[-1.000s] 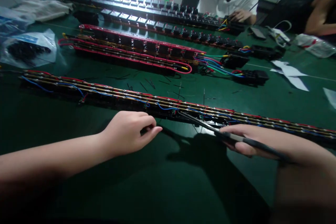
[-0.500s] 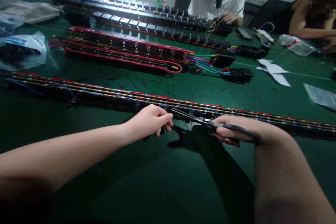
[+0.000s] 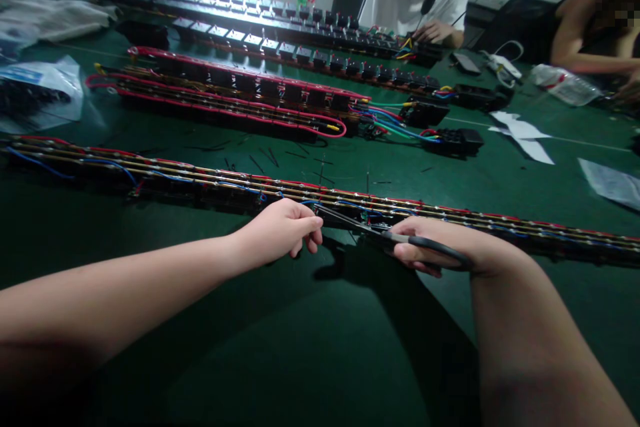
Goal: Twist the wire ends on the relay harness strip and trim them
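Note:
A long black strip of sockets [image 3: 215,175], wired with red, blue and brass-coloured conductors, runs across the green table [image 3: 310,360]. Over its near edge, my left hand [image 3: 287,227] is closed, thumb against curled fingers; what it pinches, if anything, I cannot make out. My right hand [image 3: 425,237] grips black-handled scissors [image 3: 423,242] whose blades point left. Their tips end beside my left thumb, at the strip's near side by a blue wire. Whether the blades touch a wire is too small to tell.
Beyond lie a red-wired strip [image 3: 235,90] and further socket strips [image 3: 280,47]. Dark wire scraps [image 3: 265,159] are scattered behind my strip. Plastic bags [image 3: 40,90] sit at left, white paper [image 3: 523,133] at right. Across the table a person [image 3: 430,30] holds a dark power tool; another sits at right.
My right hand and the scissors have shifted slightly left, tips closer to my left thumb. The whole view has slid a little. The person opposite has lowered the power tool.

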Available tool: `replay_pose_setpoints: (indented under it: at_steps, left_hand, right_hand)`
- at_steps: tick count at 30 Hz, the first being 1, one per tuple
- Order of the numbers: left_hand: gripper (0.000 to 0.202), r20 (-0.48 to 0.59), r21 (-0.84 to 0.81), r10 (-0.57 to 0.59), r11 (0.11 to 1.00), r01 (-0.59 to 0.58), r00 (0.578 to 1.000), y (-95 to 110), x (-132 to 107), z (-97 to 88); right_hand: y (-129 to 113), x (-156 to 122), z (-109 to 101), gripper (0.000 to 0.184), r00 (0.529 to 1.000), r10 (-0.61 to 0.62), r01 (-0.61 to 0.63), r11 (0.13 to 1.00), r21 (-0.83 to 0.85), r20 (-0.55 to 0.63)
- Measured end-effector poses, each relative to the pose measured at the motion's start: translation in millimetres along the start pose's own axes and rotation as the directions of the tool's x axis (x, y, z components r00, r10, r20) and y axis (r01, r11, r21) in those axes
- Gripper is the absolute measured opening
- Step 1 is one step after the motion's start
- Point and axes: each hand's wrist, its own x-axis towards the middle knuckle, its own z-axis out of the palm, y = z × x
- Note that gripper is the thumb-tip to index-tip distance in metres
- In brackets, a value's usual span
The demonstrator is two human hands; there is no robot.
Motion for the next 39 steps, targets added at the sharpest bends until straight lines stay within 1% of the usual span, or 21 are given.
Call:
replay_pose_setpoints:
  at_steps: [6, 13, 18, 21, 23, 24, 25, 26, 27, 28, 29, 30, 31, 32, 33, 34, 35, 36, 38, 39]
  left_hand:
    - [0.032, 0.002, -0.008, -0.001, 1.000, 0.001, 1.000, 1, 0, -0.4]
    - [0.034, 0.004, 0.011, 0.027, 1.000, -0.027, 1.000, -1, -4, 0.6]
    - [0.034, 0.013, 0.074, 0.038, 0.996, -0.039, 0.999, -4, -4, 1.4]
    - [0.032, 0.039, 0.123, 0.040, 0.991, -0.045, 0.998, -4, -7, 3.9]
    - [0.031, 0.068, 0.154, 0.036, 0.987, -0.046, 0.997, 2, -15, 2.9]
    - [0.031, 0.077, 0.200, 0.057, 0.977, -0.071, 0.995, 7, -21, 0.3]
    - [0.032, 0.085, 0.248, 0.083, 0.964, -0.101, 0.993, 14, -26, -4.4]
    - [0.034, 0.084, 0.401, 0.188, 0.893, -0.206, 0.979, 22, -32, -11.2]
    - [0.038, 0.070, 0.566, 0.317, 0.768, -0.299, 0.946, 31, -36, -20.1]
    - [0.044, 0.026, 0.693, 0.405, 0.652, -0.309, 0.914, 40, -37, -30.8]
    - [0.046, -0.040, 0.778, 0.455, 0.572, -0.258, 0.890, 47, -36, -42.6]
    - [0.046, -0.093, 0.838, 0.448, 0.517, -0.173, 0.889, 54, -32, -54.6]
    - [0.044, -0.132, 0.878, 0.417, 0.471, -0.089, 0.899, 58, -25, -65.9]
    - [0.037, -0.146, 0.900, 0.368, 0.434, -0.031, 0.918, 61, -15, -75.4]
    - [0.028, -0.148, 0.914, 0.335, 0.406, -0.001, 0.930, 63, -4, -82.3]
    - [0.023, -0.153, 0.923, 0.327, 0.384, 0.017, 0.933, 63, 7, -86.2]
    - [0.025, -0.144, 0.924, 0.363, 0.382, -0.006, 0.920, 62, 18, -87.0]
    - [0.031, -0.131, 0.910, 0.403, 0.412, -0.052, 0.906, 62, 28, -85.0]
    - [0.037, -0.046, 0.885, 0.407, 0.440, -0.152, 0.912, 61, 43, -76.0]
    - [0.036, 0.004, 0.869, 0.406, 0.452, -0.204, 0.914, 61, 48, -70.8]
  right_hand:
    - [-7, 1, -1, 0.059, 0.994, 0.096, -0.095, 0.995, 0.023, -0.049]
    - [-3, -5, -5, 0.057, 0.997, 0.075, -0.076, 0.996, -0.043, -0.019]
    - [-8, -4, -3, 0.061, 0.994, 0.101, -0.102, 0.994, -0.040, -0.028]
    - [-10, -2, -1, 0.063, 0.991, 0.135, -0.135, 0.990, -0.033, -0.002]
    - [-10, -4, -2, 0.062, 0.990, 0.138, -0.137, 0.989, -0.052, 0.029]
    - [-10, -6, -2, 0.062, 0.991, 0.134, -0.132, 0.989, -0.065, 0.024]
    - [-11, -9, -3, 0.061, 0.992, 0.129, -0.129, 0.989, -0.075, -0.005]
    - [-12, -12, -3, 0.061, 0.990, 0.124, -0.130, 0.988, -0.079, -0.072]
    - [-13, -14, -3, 0.061, 0.976, 0.122, -0.138, 0.987, -0.080, -0.183]
    - [-15, -16, -2, 0.062, 0.942, 0.119, -0.154, 0.984, -0.086, -0.315]
    - [-17, -17, -1, 0.062, 0.888, 0.111, -0.175, 0.979, -0.104, -0.445]
    - [-20, -17, 1, 0.062, 0.826, 0.095, -0.205, 0.969, -0.139, -0.555]
    - [-23, -16, 4, 0.060, 0.782, 0.074, -0.240, 0.952, -0.188, -0.619]
    - [-26, -15, 7, 0.057, 0.764, 0.059, -0.278, 0.928, -0.247, -0.642]
    - [-29, -13, 11, 0.055, 0.745, 0.052, -0.326, 0.898, -0.295, -0.665]
    - [-33, -12, 15, 0.054, 0.733, 0.056, -0.371, 0.868, -0.330, -0.678]
    - [-36, -11, 19, 0.053, 0.732, 0.058, -0.393, 0.849, -0.352, -0.678]
    - [-39, -10, 22, 0.053, 0.734, 0.062, -0.411, 0.833, -0.369, -0.677]
    - [-44, -10, 28, 0.055, 0.726, 0.098, -0.471, 0.791, -0.390, -0.680]
    - [-46, -11, 30, 0.056, 0.723, 0.123, -0.500, 0.771, -0.393, -0.679]
